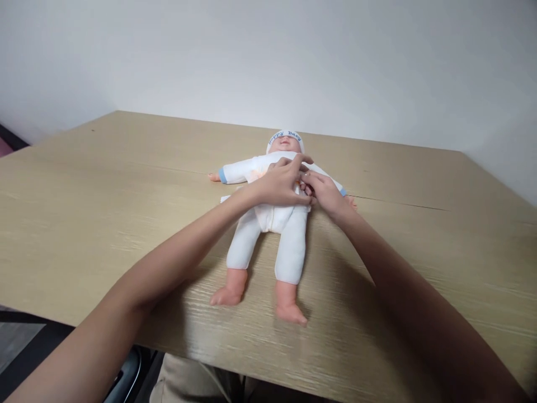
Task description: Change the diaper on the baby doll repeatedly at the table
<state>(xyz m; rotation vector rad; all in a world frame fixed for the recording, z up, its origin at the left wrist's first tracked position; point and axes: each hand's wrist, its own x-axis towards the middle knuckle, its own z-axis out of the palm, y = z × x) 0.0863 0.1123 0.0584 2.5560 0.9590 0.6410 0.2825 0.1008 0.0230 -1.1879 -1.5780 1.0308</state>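
Note:
A baby doll in a white suit with blue cuffs lies on its back, head away from me and bare feet toward me. Its white cap has blue lettering. Across the doll's belly rests my left hand, thumb and fingers apart. My right hand is at the doll's side on the right, its fingers closed together close to my left thumb. What those fingers pinch is hidden. A small white flap sticks out from the doll's waist on the left.
The doll lies on a light wooden table with a thin seam running across it. A pale wall stands behind. Below the near edge, beige trousers and a dark chair part show.

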